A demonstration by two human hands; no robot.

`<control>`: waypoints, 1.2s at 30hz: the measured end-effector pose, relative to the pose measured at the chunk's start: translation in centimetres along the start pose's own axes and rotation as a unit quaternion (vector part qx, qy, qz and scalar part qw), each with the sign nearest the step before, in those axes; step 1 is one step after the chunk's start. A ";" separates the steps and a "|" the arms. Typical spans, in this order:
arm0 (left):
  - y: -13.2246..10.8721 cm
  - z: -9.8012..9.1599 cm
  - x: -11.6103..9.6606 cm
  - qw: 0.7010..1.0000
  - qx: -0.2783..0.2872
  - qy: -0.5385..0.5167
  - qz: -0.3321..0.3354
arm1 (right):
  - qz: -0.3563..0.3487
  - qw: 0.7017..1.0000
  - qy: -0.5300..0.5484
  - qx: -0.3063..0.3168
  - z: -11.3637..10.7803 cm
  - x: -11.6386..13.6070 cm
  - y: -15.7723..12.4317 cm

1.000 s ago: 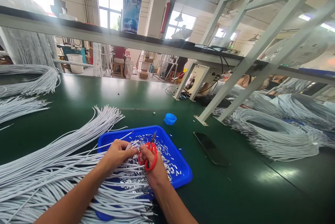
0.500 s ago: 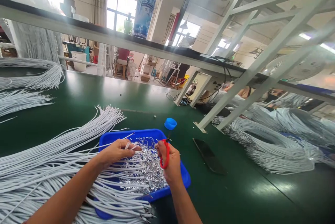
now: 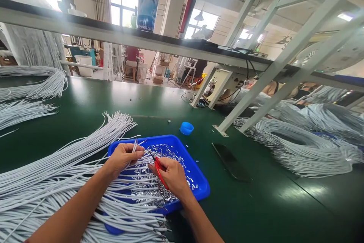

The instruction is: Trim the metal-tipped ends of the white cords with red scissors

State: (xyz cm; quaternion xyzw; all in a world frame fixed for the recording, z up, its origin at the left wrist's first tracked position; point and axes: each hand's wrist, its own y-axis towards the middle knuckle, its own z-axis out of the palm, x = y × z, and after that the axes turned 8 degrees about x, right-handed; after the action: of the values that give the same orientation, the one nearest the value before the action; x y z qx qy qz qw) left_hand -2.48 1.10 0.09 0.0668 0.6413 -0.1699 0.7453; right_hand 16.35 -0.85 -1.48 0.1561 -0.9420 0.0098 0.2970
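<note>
My left hand (image 3: 127, 155) pinches the end of a white cable (image 3: 134, 146) above the left part of a blue tray (image 3: 203, 187). Red-handled scissors (image 3: 160, 174) sit in my right hand (image 3: 173, 176), whose fingers wrap round the handles. Their dark blades point up and left, close to the left fingertips; whether they touch the cable I cannot tell. Small shiny silver pieces (image 3: 170, 155) lie scattered in the tray. A thick bundle of white cables (image 3: 71, 193) runs from the left under my left arm, its ends lying over the tray.
A blue ring-shaped item (image 3: 186, 128) stands behind the tray, and a dark phone (image 3: 229, 162) lies right of it. Coiled white cables (image 3: 301, 148) lie at the right beside slanted metal legs (image 3: 241, 95). A blue spray can (image 3: 149, 2) stands on the raised shelf (image 3: 113, 34).
My right hand has moved left and down, bringing the scissors' blades towards my left fingertips. My left hand has shifted slightly left and up with the cable. The view has tilted a little.
</note>
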 end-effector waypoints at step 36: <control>-0.3 0.3 0.6 0.986 0.148 0.074 -0.010 | -0.038 0.942 0.330 -0.038 1.3 1.2 -0.3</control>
State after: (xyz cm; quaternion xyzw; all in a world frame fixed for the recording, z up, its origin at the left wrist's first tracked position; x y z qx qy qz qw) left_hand -2.27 0.59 -0.45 0.1819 0.6631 -0.2651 0.6760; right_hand 14.82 -1.64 -1.89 0.1683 -0.7842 0.0138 0.5971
